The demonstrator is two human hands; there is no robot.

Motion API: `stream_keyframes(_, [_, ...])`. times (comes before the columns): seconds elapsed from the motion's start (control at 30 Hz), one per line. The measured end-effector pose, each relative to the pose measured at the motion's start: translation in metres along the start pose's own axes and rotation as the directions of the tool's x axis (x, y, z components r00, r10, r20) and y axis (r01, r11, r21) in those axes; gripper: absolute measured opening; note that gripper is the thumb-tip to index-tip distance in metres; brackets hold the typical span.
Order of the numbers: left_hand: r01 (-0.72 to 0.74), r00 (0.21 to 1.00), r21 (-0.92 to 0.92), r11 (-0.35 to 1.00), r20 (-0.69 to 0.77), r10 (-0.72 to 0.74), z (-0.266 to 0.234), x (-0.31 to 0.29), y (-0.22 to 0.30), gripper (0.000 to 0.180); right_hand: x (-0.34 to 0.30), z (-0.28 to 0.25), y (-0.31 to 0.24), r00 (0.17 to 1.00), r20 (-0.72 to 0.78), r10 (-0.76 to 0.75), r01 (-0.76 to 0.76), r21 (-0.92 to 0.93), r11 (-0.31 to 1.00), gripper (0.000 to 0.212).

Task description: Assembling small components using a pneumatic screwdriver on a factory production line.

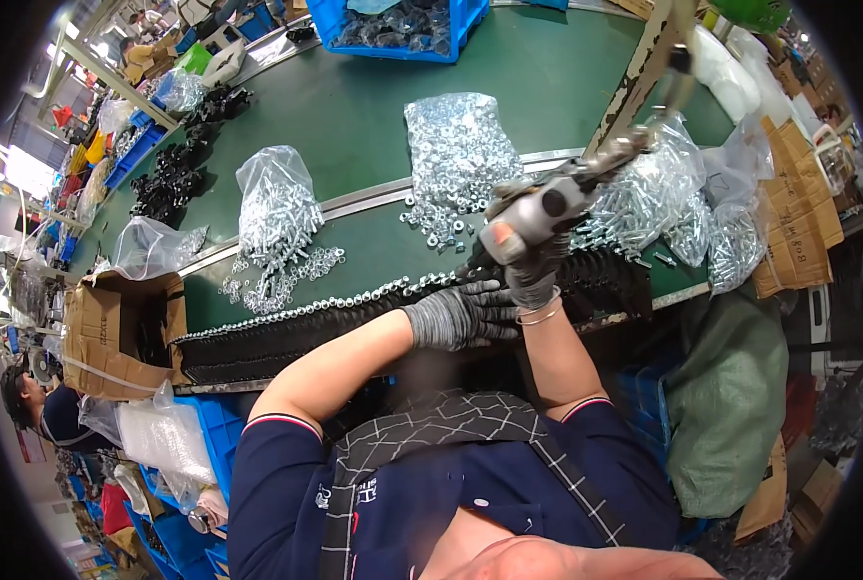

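Observation:
My right hand, in a grey glove with a bracelet at the wrist, is closed around the grip of a grey power driver. The driver's nose points down to the left, at the row of parts. My left hand, also gloved in grey, lies with its fingers stretched out to the right across the black parts, just below the driver's tip. Those black parts stand packed in a long row along the table's near edge. Silver nuts line the top of the row. What the driver's tip touches is hidden.
Beyond the row, a bag of nuts and a bag of bolts spill onto the green table. More bolts lie at the right. A cardboard box stands left, a blue crate far back, a green sack lower right.

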State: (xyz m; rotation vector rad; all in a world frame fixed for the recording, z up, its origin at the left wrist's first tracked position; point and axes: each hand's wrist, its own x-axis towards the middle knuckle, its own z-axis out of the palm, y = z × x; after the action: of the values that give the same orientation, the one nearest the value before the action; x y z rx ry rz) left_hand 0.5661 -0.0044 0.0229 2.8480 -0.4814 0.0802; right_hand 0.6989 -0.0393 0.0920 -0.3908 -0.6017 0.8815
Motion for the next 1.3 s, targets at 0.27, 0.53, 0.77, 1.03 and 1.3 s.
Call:
stream_keyframes(0.27, [0.01,0.998,-0.042,0.999,-0.062,-0.013,-0.006,0.001,-0.006,0.047,0.007,-0.014,0.006,0.993,0.086,0.084,-0.081,-0.031,0.996,0.05])
stream_keyframes(0.53, [0.045,0.998,-0.118,0.992,-0.047,-0.051,0.0,-0.002,0.0,0.04,-0.007,0.0,0.017,0.993,0.113,0.041,-0.033,-0.072,0.997,0.049])
stream_keyframes(0.77, [0.009,0.987,-0.069,0.998,-0.159,-0.019,0.0,-0.001,0.0,0.039,-0.002,0.024,0.0,0.988,0.075,-0.133,0.152,-0.404,0.902,0.05])
stream_keyframes(1.03, [0.016,0.995,-0.112,0.994,-0.098,-0.027,-0.001,-0.001,-0.003,0.043,0.003,-0.002,0.023,0.881,0.221,0.419,-0.444,0.695,0.566,0.056])
stream_keyframes(1.3, [0.206,0.954,-0.403,0.892,-0.121,-0.275,0.005,-0.002,0.003,0.04,-0.013,0.017,0.046,0.962,0.271,-0.042,0.144,-0.369,0.918,0.046])
